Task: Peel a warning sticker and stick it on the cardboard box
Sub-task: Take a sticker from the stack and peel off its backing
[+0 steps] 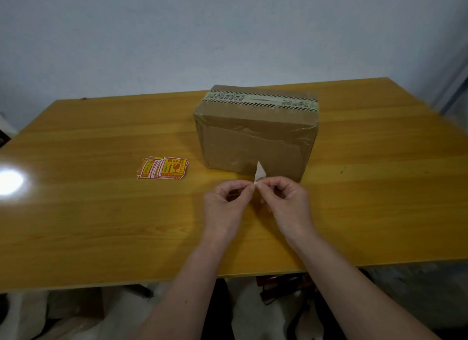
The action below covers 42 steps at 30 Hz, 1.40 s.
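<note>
Both hands pinch one sticker at its lower corner, left hand and right hand fingertips meeting there. To peel well, I'd roll the corner apart slowly, keeping the glue side untouched. The sticker stands edge-on, long axis upright, tip toward the box just beyond the fingers. Spare stickers lie well left.

Sticker seen from white back only; printed side hidden, low corner hidden by fingertips. Tape words on box too small to read. Pile: only top sticker shows whole. Table cut off at left and right edges. Things under table dark, blurry.
</note>
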Available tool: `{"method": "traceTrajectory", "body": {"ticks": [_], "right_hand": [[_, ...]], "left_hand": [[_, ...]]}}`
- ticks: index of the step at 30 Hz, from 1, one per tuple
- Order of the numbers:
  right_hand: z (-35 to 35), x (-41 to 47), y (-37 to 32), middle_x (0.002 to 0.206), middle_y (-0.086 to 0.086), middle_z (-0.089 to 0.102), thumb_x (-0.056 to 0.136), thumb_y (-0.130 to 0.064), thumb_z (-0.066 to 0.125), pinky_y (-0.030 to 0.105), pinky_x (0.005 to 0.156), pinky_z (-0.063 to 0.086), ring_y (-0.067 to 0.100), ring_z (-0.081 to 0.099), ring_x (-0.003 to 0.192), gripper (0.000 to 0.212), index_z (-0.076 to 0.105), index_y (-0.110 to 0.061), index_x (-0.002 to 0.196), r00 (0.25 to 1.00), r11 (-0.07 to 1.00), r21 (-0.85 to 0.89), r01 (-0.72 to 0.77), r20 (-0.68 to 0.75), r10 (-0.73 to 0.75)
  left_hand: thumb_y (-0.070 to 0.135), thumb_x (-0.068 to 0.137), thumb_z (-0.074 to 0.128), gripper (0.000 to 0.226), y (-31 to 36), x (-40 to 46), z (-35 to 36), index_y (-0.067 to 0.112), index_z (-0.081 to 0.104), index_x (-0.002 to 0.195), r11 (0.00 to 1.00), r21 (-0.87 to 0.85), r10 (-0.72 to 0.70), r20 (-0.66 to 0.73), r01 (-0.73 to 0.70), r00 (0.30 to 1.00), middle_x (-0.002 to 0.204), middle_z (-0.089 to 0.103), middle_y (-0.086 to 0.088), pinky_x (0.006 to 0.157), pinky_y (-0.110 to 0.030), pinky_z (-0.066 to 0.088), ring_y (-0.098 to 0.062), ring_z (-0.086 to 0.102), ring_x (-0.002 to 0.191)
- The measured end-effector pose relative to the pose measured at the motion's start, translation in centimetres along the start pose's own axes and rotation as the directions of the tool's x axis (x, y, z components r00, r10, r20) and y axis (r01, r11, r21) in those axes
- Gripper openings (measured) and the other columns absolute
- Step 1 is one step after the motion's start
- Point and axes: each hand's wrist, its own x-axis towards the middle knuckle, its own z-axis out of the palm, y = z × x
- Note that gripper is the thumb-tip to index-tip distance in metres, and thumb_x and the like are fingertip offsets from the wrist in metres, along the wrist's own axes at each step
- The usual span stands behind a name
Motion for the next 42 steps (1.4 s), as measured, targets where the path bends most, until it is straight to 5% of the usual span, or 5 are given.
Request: {"method": "traceTrajectory", "body": {"ticks": [16, 28, 33, 37, 42], "right_hand": [[-0.01, 0.03, 0.13, 0.062, 0.0, 0.058, 0.086, -0.012, 0.064, 0.012, 0.052, 0.042, 0.001, 0.048, 0.052, 0.009, 0.067, -0.013, 0.077, 1.0, 0.999, -0.03, -0.023, -0.021, 0.022], [-0.03, -0.05, -0.05, 0.063, -0.004, 0.059, 0.087, -0.016, 0.064, 0.017, 0.056, 0.044, 0.002, 0.05, 0.055, 0.012, 0.067, -0.019, 0.076, 0.999, 0.998, -0.052, -0.042, -0.033, 0.041], [-0.03, -0.07, -0.05, 0.061, -0.004, 0.059, 0.087, -0.015, 0.064, 0.015, 0.055, 0.043, -0.001, 0.05, 0.053, 0.011, 0.067, -0.017, 0.076, 0.999, 0.998, -0.049, -0.04, -0.035, 0.038], [-0.02, 0.02, -0.01, 0.063, -0.002, 0.059, 0.086, -0.015, 0.064, 0.013, 0.055, 0.043, -0.001, 0.05, 0.053, 0.008, 0.068, -0.013, 0.079, 0.999, 0.998, -0.043, -0.042, -0.031, 0.041], [-0.03, -0.02, 0.02, 0.065, -0.001, 0.06, 0.087, -0.015, 0.064, 0.014, 0.055, 0.044, -0.001, 0.052, 0.055, 0.007, 0.068, -0.014, 0.081, 0.998, 0.997, -0.044, -0.056, -0.033, 0.055]], "left_hand": [[0.014, 0.08, 0.07, 0.014, -0.28, 0.13, -0.01, 0.027, 0.068, 0.075, 1.0, 0.013, 0.012, -0.038, -0.011, 0.999, 0.087, 0.071, -0.008, 0.074, -0.025, 0.051, -0.016, 0.064, 0.08], [0.012, 0.083, 0.067, 0.004, 0.04, 0.03, -0.15, 0.014, 0.069, 0.083, 0.999, -0.031, -0.013, -0.099, 0.01, 0.995, 0.082, 0.068, -0.003, 0.065, -0.008, 0.049, -0.013, 0.062, 0.077], [0.013, 0.08, 0.069, 0.007, -0.14, 0.22, -0.23, 0.02, 0.07, 0.078, 1.0, -0.013, 0.026, -0.161, -0.029, 0.987, 0.096, 0.068, -0.009, 0.081, -0.027, 0.054, -0.024, 0.065, 0.091], [0.008, 0.078, 0.07, 0.017, 0.37, 0.21, -0.18, 0.023, 0.066, 0.071, 0.999, -0.005, 0.05, -0.227, -0.052, 0.973, 0.104, 0.06, -0.004, 0.071, -0.003, 0.044, -0.005, 0.058, 0.092], [0.011, 0.079, 0.07, 0.005, 0.33, 0.15, -0.25, 0.015, 0.069, 0.077, 0.999, 0.01, 0.051, -0.265, -0.051, 0.963, 0.109, 0.057, 0.0, 0.066, 0.001, 0.042, 0.007, 0.053, 0.089]]}}
